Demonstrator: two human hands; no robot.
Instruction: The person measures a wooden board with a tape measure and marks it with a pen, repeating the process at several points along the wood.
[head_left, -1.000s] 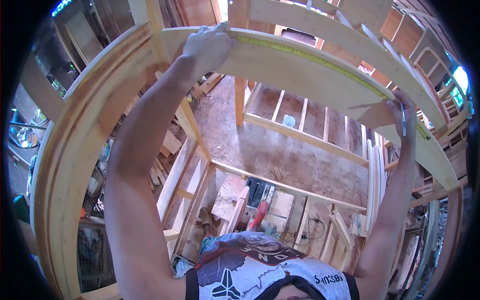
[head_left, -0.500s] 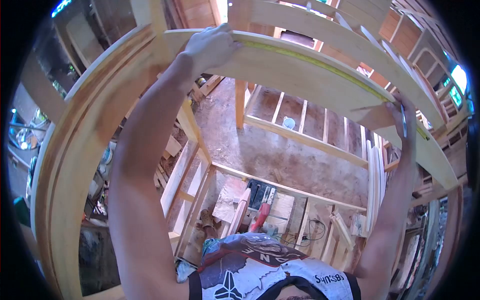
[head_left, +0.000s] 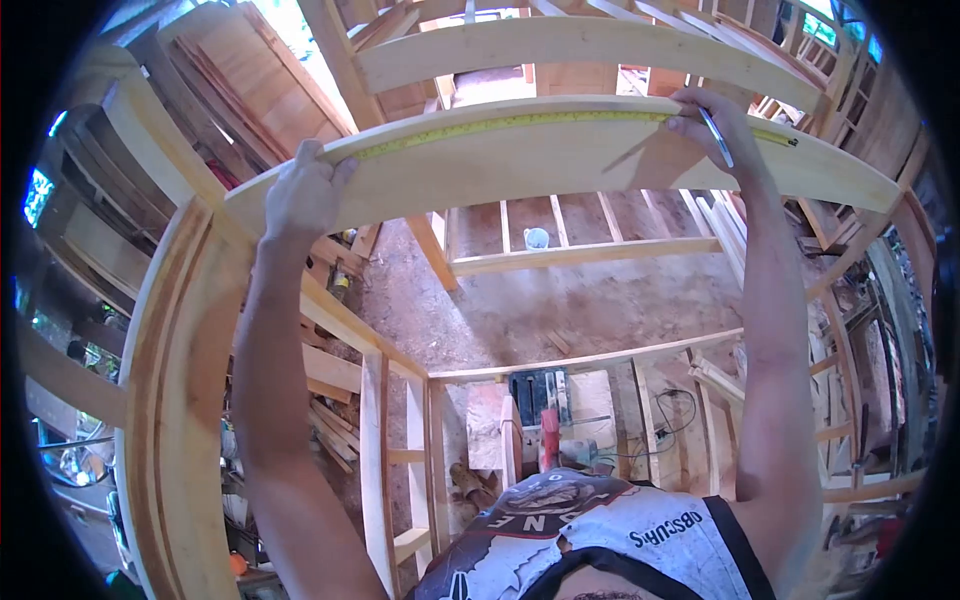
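A yellow tape measure (head_left: 500, 123) lies stretched along the face of a wide, pale wooden board (head_left: 480, 170) that spans the top of a timber frame. My left hand (head_left: 303, 192) is closed over the board's left part, with the tape running out from its fingers; whether the case is inside it is hidden. Toward the other end my right hand (head_left: 712, 125) presses on the board's upper edge and the tape, thumb below. A slim pen (head_left: 717, 138) sticks out of its fingers, pointing down. The tape's dark-tipped end lies beyond that hand.
Another board (head_left: 580, 50) runs parallel behind. A curved-looking upright (head_left: 180, 390) stands at left. Below are a floor-level timber frame (head_left: 590, 257), a white bucket (head_left: 537, 238), a red-handled power tool (head_left: 549, 435) and a cable (head_left: 675, 415). Leaning planks (head_left: 722, 235) stand at right.
The view has swung to the right and tilted, so the board sits more level. Both hands stay on the board and tape; the right hand's fingers now rest on the upper edge.
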